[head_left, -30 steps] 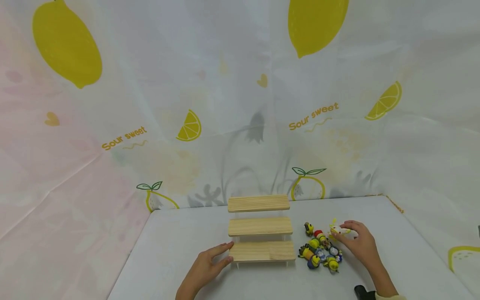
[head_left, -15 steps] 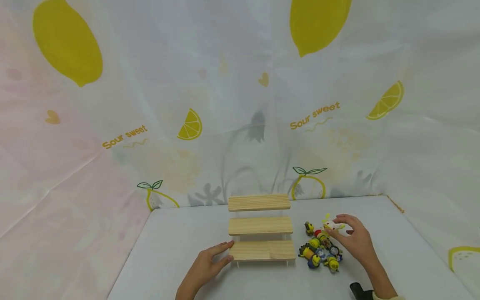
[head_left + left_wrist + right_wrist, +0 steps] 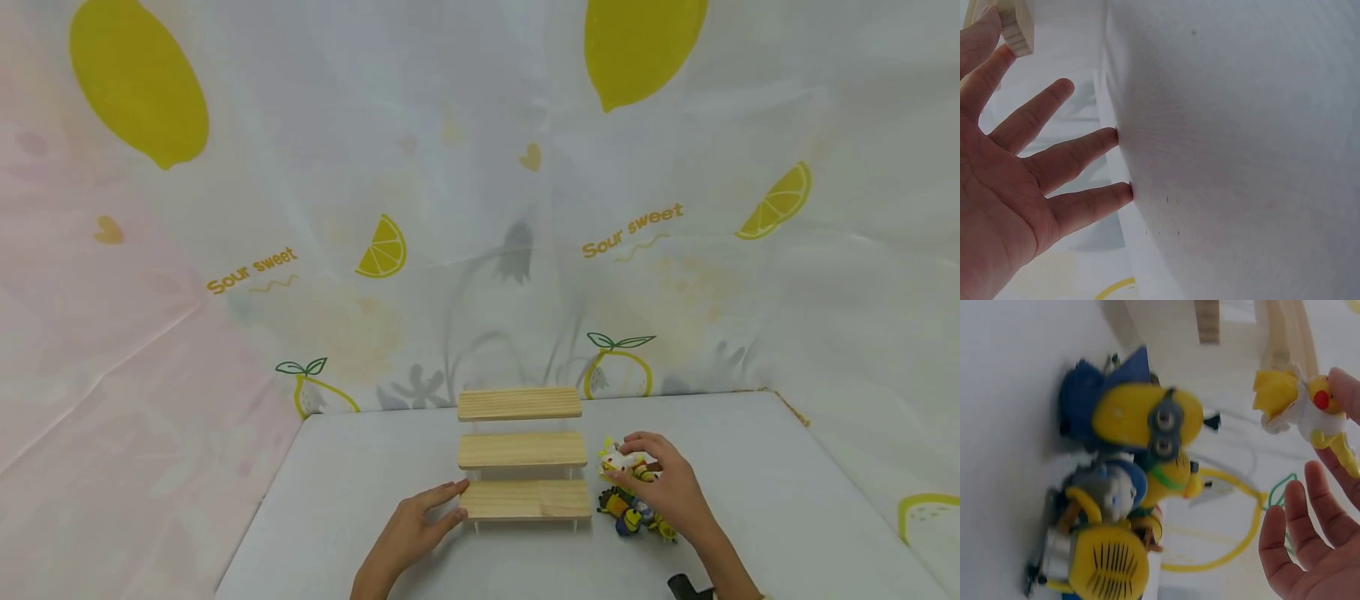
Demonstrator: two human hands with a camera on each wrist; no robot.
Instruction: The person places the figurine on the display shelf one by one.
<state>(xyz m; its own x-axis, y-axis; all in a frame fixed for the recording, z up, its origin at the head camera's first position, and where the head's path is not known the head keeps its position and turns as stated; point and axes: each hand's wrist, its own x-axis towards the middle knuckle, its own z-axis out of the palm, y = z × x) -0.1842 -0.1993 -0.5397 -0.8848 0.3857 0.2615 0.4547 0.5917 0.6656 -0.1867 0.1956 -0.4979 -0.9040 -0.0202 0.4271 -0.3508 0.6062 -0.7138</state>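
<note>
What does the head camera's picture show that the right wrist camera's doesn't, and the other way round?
Only the head view: the left hand touching the left end of the lowest wooden step, and the "Sour sweet" lettering on the backdrop.

Only the right wrist view: the palm side of the right hand, and, clearly enough to make out, goggles on a blue-clad figure.

Both: the right hand holding a white-and-yellow figure, other small figures grouped nearby, and a leafy lemon drawing behind.
</note>
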